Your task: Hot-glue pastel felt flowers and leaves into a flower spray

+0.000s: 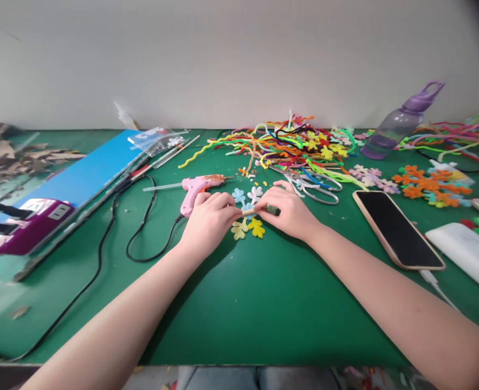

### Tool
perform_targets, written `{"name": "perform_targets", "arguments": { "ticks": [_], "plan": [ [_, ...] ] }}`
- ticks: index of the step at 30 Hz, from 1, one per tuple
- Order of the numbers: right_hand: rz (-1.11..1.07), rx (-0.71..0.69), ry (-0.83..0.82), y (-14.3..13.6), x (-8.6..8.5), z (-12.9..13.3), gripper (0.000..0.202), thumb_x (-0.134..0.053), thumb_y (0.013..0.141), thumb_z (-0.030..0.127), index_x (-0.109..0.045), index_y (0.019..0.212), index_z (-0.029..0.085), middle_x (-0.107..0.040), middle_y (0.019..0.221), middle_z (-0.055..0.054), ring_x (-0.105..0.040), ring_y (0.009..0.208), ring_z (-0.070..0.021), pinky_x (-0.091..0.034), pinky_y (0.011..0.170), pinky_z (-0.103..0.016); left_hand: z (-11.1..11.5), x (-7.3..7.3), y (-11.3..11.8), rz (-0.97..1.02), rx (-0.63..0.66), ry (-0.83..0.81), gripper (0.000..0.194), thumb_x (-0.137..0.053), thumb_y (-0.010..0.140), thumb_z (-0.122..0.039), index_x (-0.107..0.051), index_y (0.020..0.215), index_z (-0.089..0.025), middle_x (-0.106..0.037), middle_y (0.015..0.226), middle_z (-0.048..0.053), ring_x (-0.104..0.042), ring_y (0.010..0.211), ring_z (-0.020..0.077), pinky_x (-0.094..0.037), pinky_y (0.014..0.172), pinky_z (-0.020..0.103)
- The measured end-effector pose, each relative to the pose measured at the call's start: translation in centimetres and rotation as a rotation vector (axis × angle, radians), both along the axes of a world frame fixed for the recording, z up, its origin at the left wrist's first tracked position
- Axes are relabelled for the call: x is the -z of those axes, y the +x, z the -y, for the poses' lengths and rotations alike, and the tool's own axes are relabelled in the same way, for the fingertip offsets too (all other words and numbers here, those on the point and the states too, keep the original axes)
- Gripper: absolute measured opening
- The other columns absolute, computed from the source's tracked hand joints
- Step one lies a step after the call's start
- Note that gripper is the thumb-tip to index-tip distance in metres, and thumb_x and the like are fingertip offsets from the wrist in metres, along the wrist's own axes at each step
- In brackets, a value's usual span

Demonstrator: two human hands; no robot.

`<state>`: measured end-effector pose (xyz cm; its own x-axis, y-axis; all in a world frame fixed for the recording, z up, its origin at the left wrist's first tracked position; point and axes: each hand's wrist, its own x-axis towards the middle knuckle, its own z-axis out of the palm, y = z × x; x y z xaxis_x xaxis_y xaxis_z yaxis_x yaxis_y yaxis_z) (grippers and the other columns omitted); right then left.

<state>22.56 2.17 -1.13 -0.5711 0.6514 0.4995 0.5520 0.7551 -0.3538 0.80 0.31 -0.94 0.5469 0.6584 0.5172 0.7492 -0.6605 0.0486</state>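
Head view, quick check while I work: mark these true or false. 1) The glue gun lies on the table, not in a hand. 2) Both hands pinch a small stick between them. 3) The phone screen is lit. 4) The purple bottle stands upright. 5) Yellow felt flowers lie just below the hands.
1) True: the pink glue gun lies on the green table, beside the left hand.
2) True: the left hand and right hand pinch a small stick between their fingertips.
3) False: the phone screen is dark.
4) False: the purple bottle lies tilted on its side.
5) True: yellow felt flowers lie just under the hands.
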Motion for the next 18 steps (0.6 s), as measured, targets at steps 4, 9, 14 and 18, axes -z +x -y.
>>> {"name": "perform_targets", "arguments": {
  "ticks": [4, 9, 14, 18],
  "plan": [
    [0.007, -0.017, 0.002, 0.01, -0.03, 0.07, 0.007, -0.058, 0.084, 0.017, -0.059, 0.08, 0.022, -0.067, 0.083, 0.003, -0.061, 0.083, -0.0127, -0.025, 0.101, -0.038, 0.08, -0.13, 0.07, 0.001, -0.01, 0.004, 0.014, -0.059, 0.087, -0.028, -0.071, 0.082, -0.022, -0.065, 0.085, 0.001, -0.059, 0.077, 0.0155, -0.038, 0.074, 0.033],
    [-0.012, -0.025, 0.074, 0.03, 0.02, 0.08, 0.007, -0.056, 0.086, 0.017, -0.06, 0.082, 0.022, -0.069, 0.09, 0.002, -0.061, 0.087, -0.0132, -0.026, 0.102, -0.038, 0.06, -0.22, 0.05, 0.02, -0.049, 0.079, 0.014, -0.057, 0.089, -0.028, -0.07, 0.083, -0.023, -0.066, 0.086, 0.001, -0.06, 0.078, 0.0158, -0.037, 0.074, 0.034],
    [0.0, 0.037, 0.095, 0.12, 0.42, -0.31, 0.009, -0.055, 0.089, 0.02, -0.063, 0.086, 0.022, -0.07, 0.093, 0.002, -0.061, 0.087, -0.0138, -0.026, 0.101, -0.039, 0.04, -0.14, -0.21, 0.035, -0.093, 0.123, 0.015, -0.056, 0.09, -0.029, -0.07, 0.092, -0.024, -0.066, 0.088, 0.003, -0.061, 0.084, 0.0184, -0.036, 0.076, 0.036],
    [0.009, 0.036, 0.074, 0.11, 0.66, -0.61, 0.011, -0.055, 0.089, 0.02, -0.065, 0.087, 0.022, -0.071, 0.092, 0.001, -0.062, 0.086, -0.0142, -0.03, 0.098, -0.038, 0.26, -0.25, -0.24, 0.046, -0.085, 0.149, 0.015, -0.055, 0.09, -0.028, -0.069, 0.092, -0.024, -0.066, 0.087, 0.003, -0.061, 0.082, 0.0176, -0.037, 0.076, 0.035]
  ]
}}
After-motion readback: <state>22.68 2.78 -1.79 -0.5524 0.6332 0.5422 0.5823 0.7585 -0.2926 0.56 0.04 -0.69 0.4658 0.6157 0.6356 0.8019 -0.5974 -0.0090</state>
